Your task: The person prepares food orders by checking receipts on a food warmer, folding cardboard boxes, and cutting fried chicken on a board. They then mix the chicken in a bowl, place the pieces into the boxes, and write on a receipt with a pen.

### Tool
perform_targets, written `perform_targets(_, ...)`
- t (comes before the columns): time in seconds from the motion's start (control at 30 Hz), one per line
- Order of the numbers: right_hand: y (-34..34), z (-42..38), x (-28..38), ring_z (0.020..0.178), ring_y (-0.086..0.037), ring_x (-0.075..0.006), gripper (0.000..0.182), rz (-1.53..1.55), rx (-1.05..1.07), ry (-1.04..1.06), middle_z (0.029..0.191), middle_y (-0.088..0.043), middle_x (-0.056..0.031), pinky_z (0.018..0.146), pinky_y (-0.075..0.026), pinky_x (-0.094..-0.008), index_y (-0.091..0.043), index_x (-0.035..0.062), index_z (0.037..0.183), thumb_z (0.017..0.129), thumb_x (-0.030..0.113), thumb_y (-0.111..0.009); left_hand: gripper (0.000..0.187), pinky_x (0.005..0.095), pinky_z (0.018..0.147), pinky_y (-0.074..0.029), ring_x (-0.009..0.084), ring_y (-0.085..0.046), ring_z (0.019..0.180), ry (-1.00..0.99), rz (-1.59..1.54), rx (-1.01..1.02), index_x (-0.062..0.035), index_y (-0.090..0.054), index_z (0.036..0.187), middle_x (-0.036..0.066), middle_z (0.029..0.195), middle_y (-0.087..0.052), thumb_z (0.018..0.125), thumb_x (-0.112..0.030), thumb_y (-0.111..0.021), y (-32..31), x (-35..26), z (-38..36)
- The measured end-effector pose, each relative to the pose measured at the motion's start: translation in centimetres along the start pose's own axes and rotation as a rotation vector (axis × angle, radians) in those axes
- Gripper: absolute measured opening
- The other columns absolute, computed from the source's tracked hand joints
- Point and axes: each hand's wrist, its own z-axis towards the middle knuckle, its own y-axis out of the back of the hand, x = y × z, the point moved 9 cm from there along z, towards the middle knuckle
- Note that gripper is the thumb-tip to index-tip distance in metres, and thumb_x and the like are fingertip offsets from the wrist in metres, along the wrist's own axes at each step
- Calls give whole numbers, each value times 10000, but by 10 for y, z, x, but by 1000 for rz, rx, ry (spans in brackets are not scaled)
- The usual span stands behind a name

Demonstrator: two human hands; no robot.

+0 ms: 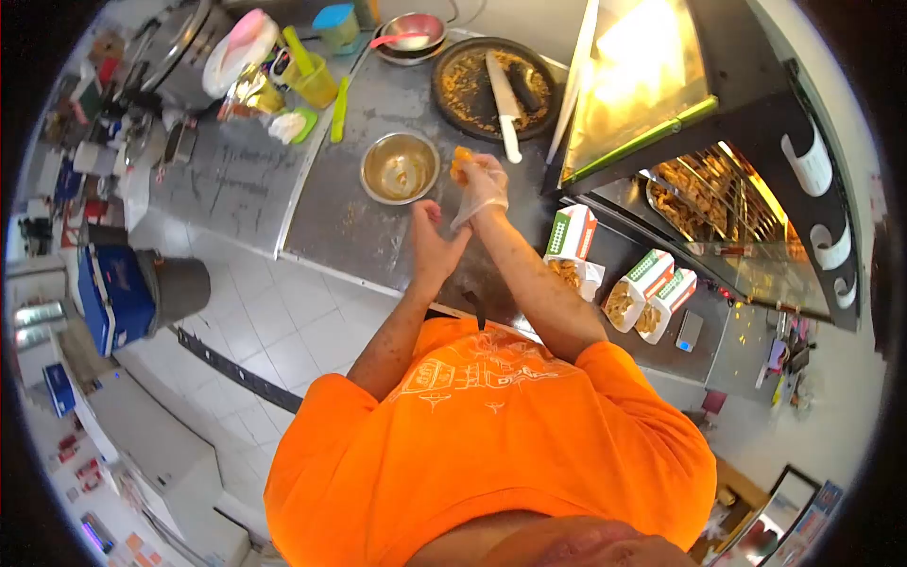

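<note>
My right hand [483, 187] wears a clear plastic glove, loose at the wrist. Its fingers are curled, with something orange [461, 157] at the tips; whether that is food or a stain on the glove I cannot make out. Bare, my left hand [438, 244] is beside the right wrist, and its thumb side meets the glove's loose edge [462, 216]. Just left of both hands stands a steel bowl [401, 168] with brownish residue inside. Beyond them lies a round dark board [454, 106] covered in crumbs, with a white-handled knife [507, 109] across it.
Right of my arm are cartons of food [565, 246], more cartons [635, 288] and a lit display warmer [727, 194]. A yellow container [316, 85], a green utensil [339, 110] and stacked bowls [412, 36] stand at the back. A blue cooler [113, 298] is at left.
</note>
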Motion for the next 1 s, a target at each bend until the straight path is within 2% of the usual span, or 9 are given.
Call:
perform_targets(0.2,44,-59,49,605,-428,-85,243,202,46,147,679,-439,10,534,-372,-249,-408,93,720,778,1,-625,475,301,560,-382,173,-435,627,28,-6,293,-72,-420,826,17,693,-414,592,-173,-820,-59,-5,53)
perform_targets(0.37,110,-190,174,666,-490,-162,230,-557,17,756,757,-494,-68,626,-432,-300,-370,58,774,830,-23,-578,455,322,445,-325,204,-382,499,-1010,-295,384,-81,-421,743,32,614,-385,601,-209,-833,-92,-161,0)
perform_targets(0.5,202,-283,218,767,-559,-312,188,-598,-80,1006,863,-583,-121,698,-443,-334,-516,21,999,825,0,-585,450,319,402,-288,198,-376,442,-1270,-641,554,-94,-393,682,29,549,-356,622,-198,-826,-135,-262,-92)
perform_targets(0.57,266,-334,208,812,-595,-281,259,-749,-105,1043,942,-624,-116,726,-452,-334,-557,23,1103,846,27,-588,450,324,398,-292,190,-387,441,-1233,-717,605,-91,-388,665,34,558,-386,611,-183,-825,-165,-283,-131)
perform_targets(0.63,372,-353,147,853,-614,-246,217,-306,-55,312,1045,-633,-112,784,-466,-337,-597,5,1086,872,32,-569,427,313,412,-310,189,-398,446,-1132,-581,637,-84,-411,678,40,566,-415,617,-199,-818,-202,-316,-149)
perform_targets(0.7,446,-396,182,869,-603,-208,190,176,-103,604,991,-610,-74,873,-472,-308,-599,-17,1054,877,49,-580,392,302,426,-327,181,-418,446,-1238,-641,759,-76,-445,704,41,572,-432,656,-230,-802,-236,-359,-234)
perform_targets(0.83,575,-457,243,963,-603,-191,230,518,-369,715,1047,-616,-103,898,-494,-321,-564,-55,1075,915,108,-535,203,233,578,-464,110,-571,668,265,-718,1571,-30,-615,845,32,709,-605,749,-167,-729,-366,-347,-394)
perform_targets(0.9,630,-470,249,996,-600,-187,259,681,-374,781,1076,-616,-112,903,-495,-321,-549,-63,1096,925,129,-524,202,240,683,-495,94,-582,793,-247,-654,1646,-9,-652,984,44,846,-656,808,-107,-656,-353,-399,-457)
perform_targets(1.0,674,-450,231,1048,-569,-216,324,607,-302,420,1149,-566,-158,903,-500,-344,-471,-51,1210,932,114,-501,223,263,701,-497,104,-587,795,-149,-817,1665,-19,-671,1026,70,895,-670,815,-82,-636,-400,-397,-528)
